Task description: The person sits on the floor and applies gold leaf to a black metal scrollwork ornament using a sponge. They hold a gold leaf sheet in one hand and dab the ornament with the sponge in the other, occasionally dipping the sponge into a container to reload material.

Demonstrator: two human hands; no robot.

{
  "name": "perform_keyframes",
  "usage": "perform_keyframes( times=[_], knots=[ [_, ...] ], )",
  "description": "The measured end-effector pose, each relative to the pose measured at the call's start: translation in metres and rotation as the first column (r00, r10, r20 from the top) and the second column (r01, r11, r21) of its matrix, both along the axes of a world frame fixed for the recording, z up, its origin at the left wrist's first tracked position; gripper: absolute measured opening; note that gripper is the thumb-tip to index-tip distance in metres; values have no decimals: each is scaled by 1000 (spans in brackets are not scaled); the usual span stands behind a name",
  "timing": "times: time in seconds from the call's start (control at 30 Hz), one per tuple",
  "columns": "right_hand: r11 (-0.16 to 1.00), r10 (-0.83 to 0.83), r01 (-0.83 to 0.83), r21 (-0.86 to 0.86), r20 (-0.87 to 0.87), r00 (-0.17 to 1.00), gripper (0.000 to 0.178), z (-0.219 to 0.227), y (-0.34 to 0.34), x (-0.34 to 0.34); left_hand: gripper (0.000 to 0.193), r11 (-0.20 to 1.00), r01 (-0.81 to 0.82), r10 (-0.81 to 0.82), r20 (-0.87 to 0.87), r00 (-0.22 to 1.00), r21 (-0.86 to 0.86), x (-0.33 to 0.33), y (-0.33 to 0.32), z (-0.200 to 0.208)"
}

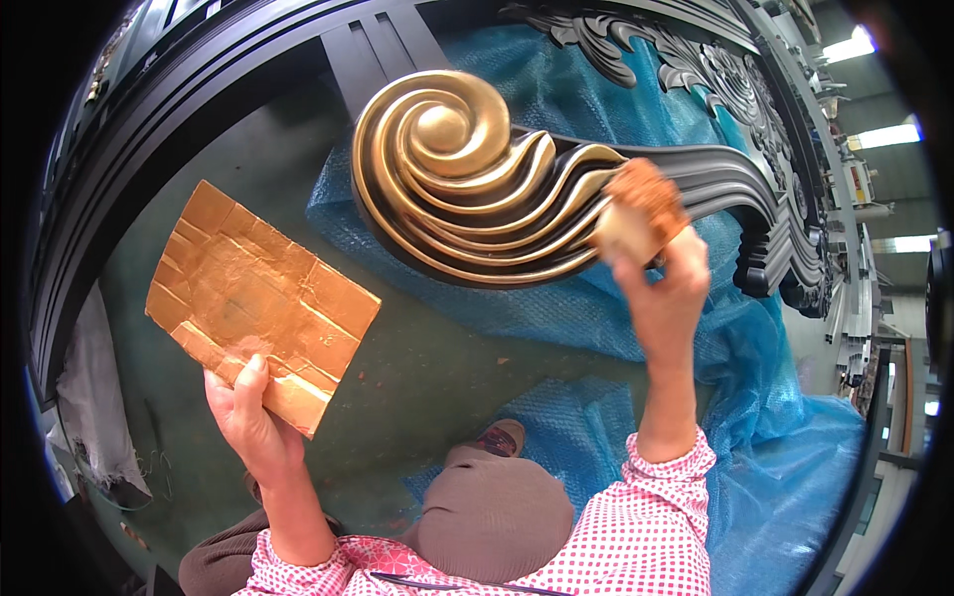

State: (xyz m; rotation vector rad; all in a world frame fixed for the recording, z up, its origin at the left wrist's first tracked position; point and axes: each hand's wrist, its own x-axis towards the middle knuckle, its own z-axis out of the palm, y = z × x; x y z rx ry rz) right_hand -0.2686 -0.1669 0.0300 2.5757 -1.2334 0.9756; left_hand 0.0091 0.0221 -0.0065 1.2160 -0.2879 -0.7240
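Observation:
A large carved scroll (437, 189) stands in front of me, black in its grooves and gold along its raised curls. My right hand (671, 283) grips a sponge (644, 204), pale on one side and coppery gold on the other. The sponge is slightly blurred and lies against or just over the scroll's right end, by the tips of the curls; contact is hard to make out. In my left hand (258, 422) is a creased piece of cardboard (263, 298) coated with gold paint, its thumb on top and the fingers underneath.
Blue bubble wrap (755, 397) lies beneath the scroll and spreads to the right. A black moulded frame (179, 89) curves round the far left. Black carved ornament (730, 84) stands at the far right. Green floor (437, 368) shows below the scroll.

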Motion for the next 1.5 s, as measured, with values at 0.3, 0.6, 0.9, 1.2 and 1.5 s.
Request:
perform_keyframes(
  times=[0.3, 0.6, 0.9, 1.2, 1.5],
  knots=[
    [997, -61, 59, -42, -52, 997, 21, -10, 14, -13, 39, 1000, 4, -4, -2, 1000, -14, 0, 0, 1],
    [999, -18, 15, -31, -106, 994, 25, -24, 9, -17, 39, 999, 9, -9, 1, 1000, -31, 1, -1, 1],
    [999, -22, 20, -36, -35, 999, 30, -37, 10, -25, 39, 999, 48, -48, 7, 999, 6, 2, -3, -3],
    [977, -164, 178, -114, 121, 979, 21, -30, -1, -39, 39, 999, 34, -35, 27, 999, 32, 1, -6, -4],
    [941, -336, 335, 44, 204, 919, 24, -33, 5, -64, 36, 999, 28, -28, 23, 999, 15, 6, -2, -6]
  ],
)
